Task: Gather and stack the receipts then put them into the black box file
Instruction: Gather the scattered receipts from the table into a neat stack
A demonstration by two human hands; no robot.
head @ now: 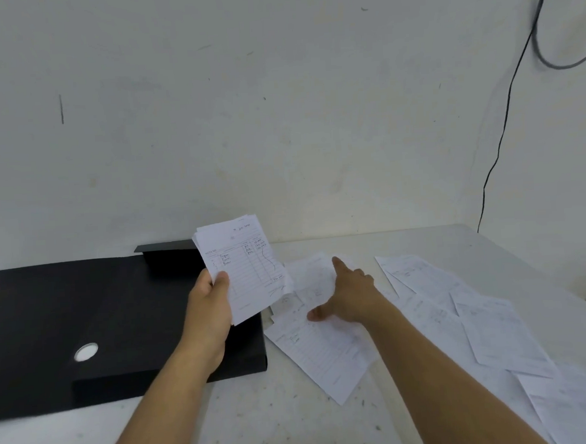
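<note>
Head view: the left hand [210, 307] is raised over the right end of the flat black cardboard box file [95, 323], thumb on the front and fingers [219, 281] curled round behind, gripping a small stack of white printed receipts with handwriting [244, 269]. The stack stands nearly upright, tilted slightly, with its top sheet facing the camera; its lower corner overlaps the box file's right edge from this angle.

The box file lies closed and flat on the white speckled table [263, 426], at the left, with a round finger hole [86, 352] in its top face and a short black flap [170, 251] sticking up at its far edge by the wall.

The right hand [349, 294] reaches forward, palm down, fingers straight and spread, thumb out to the left, lying on or just above the loose white paper receipts [322, 354] scattered just right of the box file; actual contact cannot be told. It grips nothing.

More loose receipts [497, 333] are spread overlapping across the right side of the table, running to the lower right corner.

A grubby white wall [278, 119] stands behind the table, and a thin black cable [505, 123] hangs down it at the right.
</note>
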